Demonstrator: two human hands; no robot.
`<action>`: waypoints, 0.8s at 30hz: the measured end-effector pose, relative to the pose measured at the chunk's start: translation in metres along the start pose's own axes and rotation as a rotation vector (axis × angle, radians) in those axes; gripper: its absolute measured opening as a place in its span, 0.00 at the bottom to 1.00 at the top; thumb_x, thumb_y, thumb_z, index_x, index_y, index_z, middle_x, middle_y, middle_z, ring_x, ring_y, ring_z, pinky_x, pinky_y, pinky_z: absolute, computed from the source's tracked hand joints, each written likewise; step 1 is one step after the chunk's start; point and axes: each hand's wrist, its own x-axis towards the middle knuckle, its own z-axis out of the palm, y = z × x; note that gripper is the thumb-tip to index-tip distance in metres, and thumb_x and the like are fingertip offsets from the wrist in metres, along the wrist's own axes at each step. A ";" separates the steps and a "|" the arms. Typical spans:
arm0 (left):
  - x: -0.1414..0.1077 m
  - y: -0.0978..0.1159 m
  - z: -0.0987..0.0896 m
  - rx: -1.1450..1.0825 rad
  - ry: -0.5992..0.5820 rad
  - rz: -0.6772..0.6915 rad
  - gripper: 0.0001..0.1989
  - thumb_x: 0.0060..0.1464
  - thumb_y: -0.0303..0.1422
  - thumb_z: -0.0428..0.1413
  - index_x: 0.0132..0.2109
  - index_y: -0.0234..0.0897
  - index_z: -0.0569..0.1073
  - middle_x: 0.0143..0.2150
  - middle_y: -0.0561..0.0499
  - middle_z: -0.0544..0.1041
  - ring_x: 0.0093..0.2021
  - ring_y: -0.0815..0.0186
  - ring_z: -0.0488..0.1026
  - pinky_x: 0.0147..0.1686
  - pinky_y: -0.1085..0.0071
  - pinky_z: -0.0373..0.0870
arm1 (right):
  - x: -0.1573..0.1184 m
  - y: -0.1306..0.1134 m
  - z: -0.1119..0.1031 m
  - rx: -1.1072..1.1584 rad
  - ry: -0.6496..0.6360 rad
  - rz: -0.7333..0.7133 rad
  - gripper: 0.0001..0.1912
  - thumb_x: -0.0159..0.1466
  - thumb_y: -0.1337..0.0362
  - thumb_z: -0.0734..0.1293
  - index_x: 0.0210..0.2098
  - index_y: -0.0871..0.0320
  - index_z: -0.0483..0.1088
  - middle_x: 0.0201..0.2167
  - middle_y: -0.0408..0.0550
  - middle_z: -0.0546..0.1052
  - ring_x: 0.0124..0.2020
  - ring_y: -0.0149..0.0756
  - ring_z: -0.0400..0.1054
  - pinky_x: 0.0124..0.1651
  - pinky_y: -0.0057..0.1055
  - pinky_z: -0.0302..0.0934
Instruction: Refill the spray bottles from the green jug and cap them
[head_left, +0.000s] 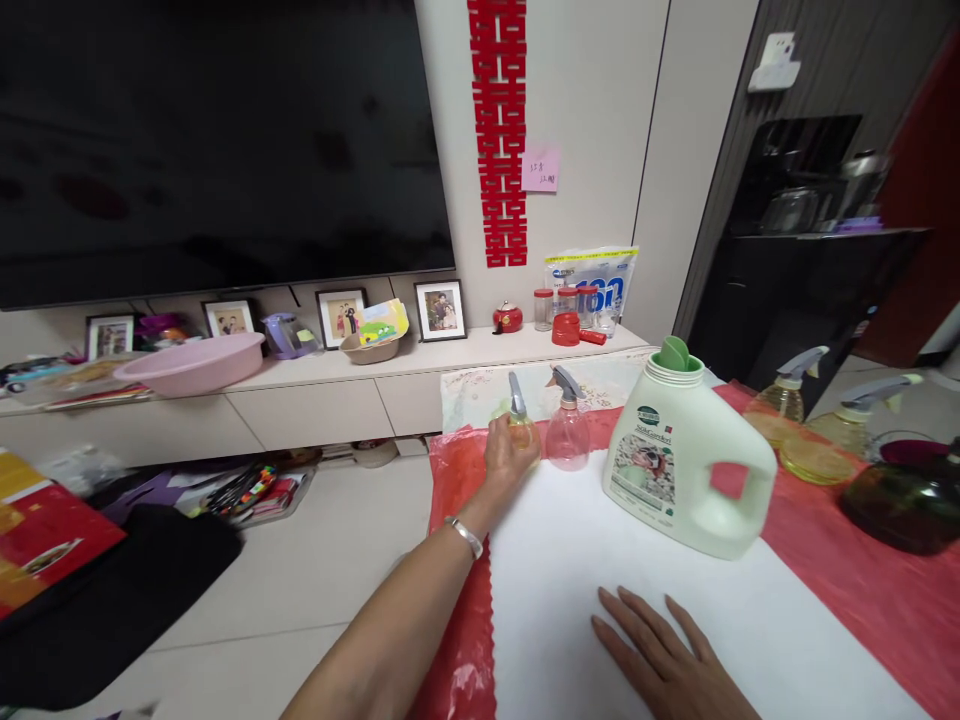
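Note:
My left hand [506, 455] is wrapped round the body of a yellowish see-through spray bottle [529, 440] with a grey trigger head, at the far left corner of the table. Just right of it stands a pinkish clear spray bottle [568, 440], apart from my fingers. My right hand [667, 665] lies with fingers spread on the white sheet [555, 580] near the front, holding nothing. Beyond it, a large pale green detergent jug [682, 460] stands upright on the sheet, a green piece [674, 353] set in its mouth.
Red plastic film [457, 490] covers the table under the sheet. At the right stand two more spray bottles [825, 445] and a dark rounded bottle [907, 505]. Behind is a low cabinet [315, 410] with a pink basin [195, 365], picture frames and red-lidded jars, below a television [225, 140].

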 end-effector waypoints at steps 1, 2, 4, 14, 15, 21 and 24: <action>-0.005 0.001 -0.005 0.000 -0.001 0.012 0.25 0.42 0.30 0.65 0.50 0.39 0.69 0.49 0.45 0.73 0.55 0.51 0.71 0.52 0.57 0.69 | -0.001 0.000 0.001 0.002 0.009 0.001 0.30 0.71 0.39 0.55 0.63 0.49 0.64 0.63 0.46 0.59 0.61 0.42 0.56 0.58 0.39 0.50; -0.012 0.002 -0.011 -0.001 -0.007 0.024 0.25 0.43 0.31 0.65 0.50 0.39 0.69 0.48 0.44 0.73 0.54 0.51 0.71 0.52 0.57 0.69 | -0.001 -0.001 0.001 0.005 0.013 0.002 0.31 0.72 0.38 0.54 0.64 0.48 0.64 0.63 0.46 0.59 0.61 0.41 0.56 0.58 0.38 0.50; -0.029 0.005 -0.022 -0.009 -0.035 0.049 0.27 0.43 0.31 0.65 0.52 0.40 0.69 0.49 0.45 0.73 0.53 0.52 0.72 0.52 0.56 0.69 | -0.001 -0.001 0.001 0.011 0.018 0.008 0.32 0.74 0.37 0.52 0.67 0.46 0.61 0.63 0.46 0.59 0.61 0.41 0.57 0.59 0.37 0.50; -0.137 0.025 -0.043 -0.023 -0.292 0.055 0.32 0.41 0.33 0.61 0.56 0.43 0.66 0.53 0.41 0.72 0.56 0.48 0.69 0.59 0.49 0.68 | -0.002 -0.001 0.008 0.000 0.022 -0.015 0.26 0.77 0.43 0.49 0.64 0.43 0.66 0.63 0.46 0.59 0.59 0.40 0.58 0.66 0.47 0.39; -0.144 0.026 -0.039 -0.024 -0.303 0.056 0.33 0.39 0.32 0.61 0.57 0.43 0.66 0.53 0.41 0.72 0.56 0.48 0.69 0.60 0.49 0.67 | -0.002 -0.001 0.009 -0.002 0.023 -0.015 0.26 0.77 0.43 0.49 0.64 0.44 0.66 0.63 0.46 0.59 0.59 0.39 0.59 0.66 0.48 0.38; -0.162 0.020 -0.020 -0.022 -0.328 0.086 0.34 0.39 0.33 0.61 0.58 0.45 0.67 0.54 0.38 0.73 0.58 0.45 0.67 0.63 0.48 0.65 | 0.000 -0.002 0.002 -0.031 0.046 -0.011 0.28 0.77 0.42 0.49 0.66 0.46 0.64 0.63 0.45 0.60 0.59 0.38 0.59 0.64 0.43 0.44; -0.166 0.019 -0.019 -0.071 -0.303 0.083 0.35 0.39 0.33 0.61 0.58 0.43 0.66 0.54 0.37 0.72 0.58 0.45 0.68 0.62 0.49 0.66 | 0.003 -0.001 -0.001 -0.025 0.054 -0.004 0.27 0.79 0.46 0.47 0.66 0.46 0.63 0.63 0.45 0.60 0.58 0.37 0.60 0.66 0.43 0.42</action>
